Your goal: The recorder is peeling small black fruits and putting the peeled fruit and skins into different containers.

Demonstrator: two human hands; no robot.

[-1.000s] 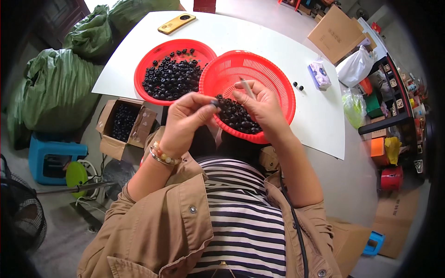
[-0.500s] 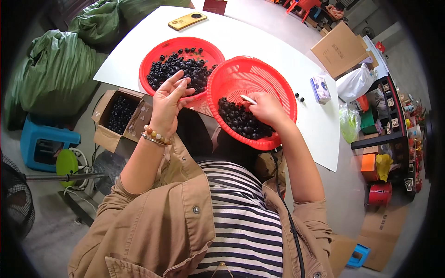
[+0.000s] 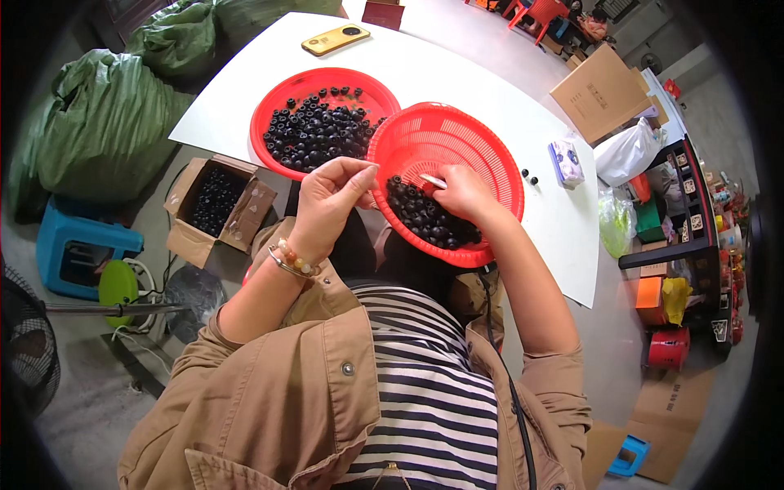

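My left hand [image 3: 333, 200] is closed in a pinch by the left rim of a red slotted basket [image 3: 482, 151]; whatever is between the fingertips is too small to make out. Inside that basket, my right hand [image 3: 464, 194] grips a slim, whitish, shiny tool [image 3: 433, 180], most of it hidden by the fingers. Beneath it lies a heap of small black round pieces [image 3: 433, 224]. Left of the basket stands a shallow red basin [image 3: 282, 90], holding many more black pieces [image 3: 318, 126], several with open centres.
A yellow phone [image 3: 335, 38] lies on the white table [image 3: 457, 73]. At right are a tissue pack [image 3: 565, 162] and two loose black pieces. An opened carton [image 3: 184, 196] of dark pieces sits below left, near green sacks [image 3: 106, 131] and a blue stool [image 3: 82, 253].
My left hand has moved right and nearer, from over the basin to the basket's rim, and its spread fingers have closed into a pinch. My right hand stays in the basket.
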